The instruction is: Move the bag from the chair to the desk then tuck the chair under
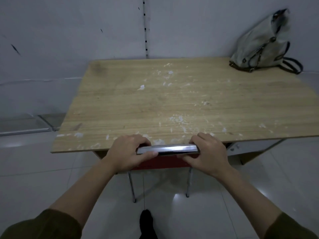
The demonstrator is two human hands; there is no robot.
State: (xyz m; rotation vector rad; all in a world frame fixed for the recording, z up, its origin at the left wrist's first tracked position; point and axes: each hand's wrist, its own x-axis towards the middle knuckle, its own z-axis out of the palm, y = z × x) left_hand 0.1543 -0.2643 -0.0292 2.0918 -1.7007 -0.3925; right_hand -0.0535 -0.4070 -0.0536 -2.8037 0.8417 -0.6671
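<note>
Nearest you, your foot (146, 221) stands on the floor (51, 178) just behind the chair legs (132, 187), so mind it does not catch a leg if you step in. Your left hand (127, 153) and right hand (206, 152) are both wrapped tight around the chrome top rail (168, 149) of the chair, thumbs on the near side and fingers curled over the far side, one at each end. The red backrest (160, 162) sits right at the near edge of the desk (172, 104), and the seat is hidden beneath the top, so the chair looks almost fully tucked; I would judge only a last short push remains, if any. The risk now is your knuckles: your fingers lie between rail and desk edge, and a hard shove could pinch them or knock the desk. An uneven push could also skew the chair so a leg strikes the desk frame, which you cannot see from here. Farther off, the top is flecked with white specks. The bag (262, 44) rests at the far right corner, leaning on the wall (69, 31), with a strap (293, 65) hanging past the right edge; a jolt to the desk might tip it off.
</note>
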